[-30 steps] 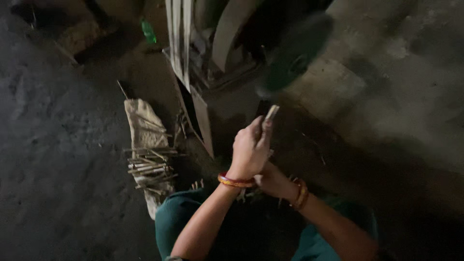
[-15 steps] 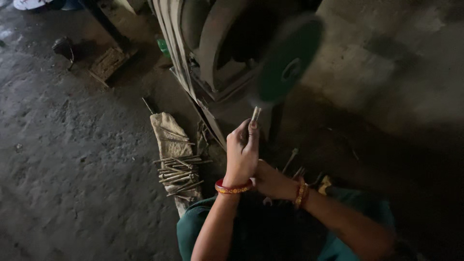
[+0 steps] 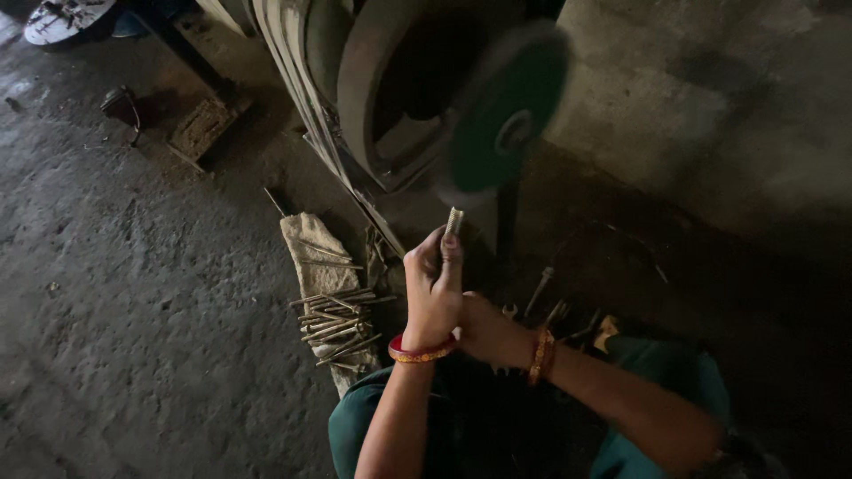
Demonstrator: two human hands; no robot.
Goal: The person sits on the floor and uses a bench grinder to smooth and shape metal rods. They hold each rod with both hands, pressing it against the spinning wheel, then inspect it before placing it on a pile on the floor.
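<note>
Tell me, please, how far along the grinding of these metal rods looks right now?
Done: cannot tell. In hand: the left hand, braced by the right hand, holds one rod just below the green wheel. Left: possibly the rod pile on the cloth.

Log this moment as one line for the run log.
left hand: grips small metal piece, tip up | right hand: braces left from below | green wheel: just above piece | rod pile on cloth, left
</note>
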